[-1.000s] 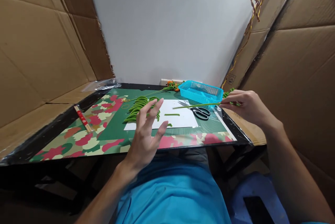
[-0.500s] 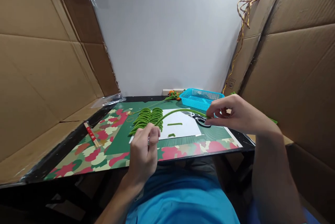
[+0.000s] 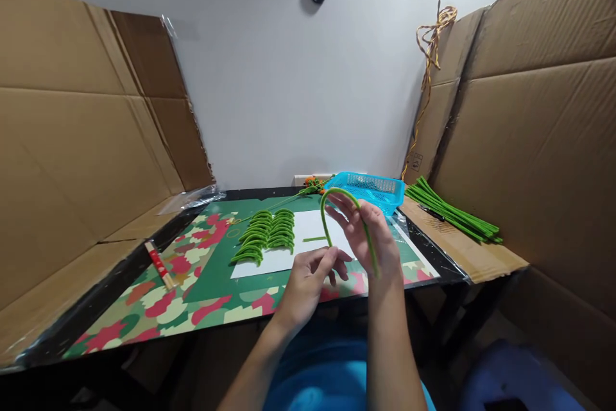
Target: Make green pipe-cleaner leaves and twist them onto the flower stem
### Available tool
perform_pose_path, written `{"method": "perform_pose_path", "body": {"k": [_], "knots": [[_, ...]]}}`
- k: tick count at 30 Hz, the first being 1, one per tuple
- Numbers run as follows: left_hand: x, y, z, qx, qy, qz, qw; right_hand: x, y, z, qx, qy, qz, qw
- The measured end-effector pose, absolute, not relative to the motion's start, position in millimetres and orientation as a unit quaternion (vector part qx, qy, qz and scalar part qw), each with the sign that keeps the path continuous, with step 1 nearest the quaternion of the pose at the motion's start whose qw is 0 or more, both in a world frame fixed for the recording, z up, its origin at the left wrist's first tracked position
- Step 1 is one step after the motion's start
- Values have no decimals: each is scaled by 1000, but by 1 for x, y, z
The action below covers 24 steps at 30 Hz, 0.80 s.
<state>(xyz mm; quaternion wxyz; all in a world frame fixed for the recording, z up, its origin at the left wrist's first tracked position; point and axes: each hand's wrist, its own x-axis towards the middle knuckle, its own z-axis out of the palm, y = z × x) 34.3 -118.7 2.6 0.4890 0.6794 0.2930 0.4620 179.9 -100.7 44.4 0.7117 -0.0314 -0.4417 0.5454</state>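
A green pipe cleaner [image 3: 331, 199] is bent into a tall arch in front of me. My left hand [image 3: 308, 279] pinches its left end near the table's front edge. My right hand [image 3: 373, 238] grips its right leg, fingers curled round it. Behind my hands lies a white sheet of paper [image 3: 269, 260] with two rows of several curved green pipe-cleaner pieces [image 3: 267, 231] and one short green offcut [image 3: 314, 239].
A camouflage-pattern mat [image 3: 183, 295] covers the black table. A blue plastic basket [image 3: 368, 188] stands at the back right, a bundle of straight green pipe cleaners [image 3: 452, 212] lies on cardboard to the right, and a red-and-tan stick [image 3: 160, 265] lies at the left. Cardboard walls enclose both sides.
My left hand went from open to pinching the pipe cleaner's end. Both hands came together, bending the straight pipe cleaner into an arch. The camera tilted, revealing the green bundle.
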Motion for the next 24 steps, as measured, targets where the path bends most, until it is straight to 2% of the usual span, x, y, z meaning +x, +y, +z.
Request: {"method": "perform_pose_path", "body": {"k": [5,13,18,24], "knots": [[33,-113,-10,629,292,451,562,178,-92,30,-46,-424,590,685],[31,-119,-14,641,279,389,600,162,-88,17,-110,-339,621,698],[29,-121,-12,643,259,363,623,161,-89,17,-118,-355,641,670],[28,-121,-8,631,241,355,647,163,-85,16,-141,-329,616,702]]}}
